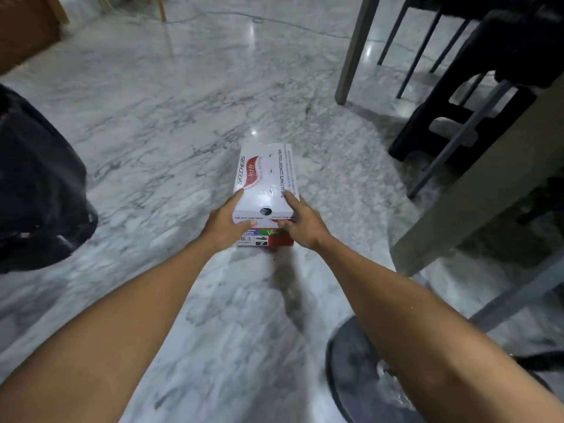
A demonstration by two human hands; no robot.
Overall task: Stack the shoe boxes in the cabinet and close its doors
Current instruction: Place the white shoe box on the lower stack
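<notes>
A white shoe box (265,175) with red and grey print lies lengthwise on the marble floor, its labelled short end facing me. My left hand (227,222) grips the near left corner of the box, thumb across the end face. My right hand (302,222) grips the near right corner, fingers on the lid's edge. Both arms are stretched out in front of me. No cabinet is in view.
A table leg (355,50) and dark chair legs (427,44) stand at the upper right. A thick slanted beam (476,190) crosses the right side. A black bag (36,184) sits at the left. A round dark fan base (363,370) lies at the lower right. Wooden furniture (27,22) fills the top left corner.
</notes>
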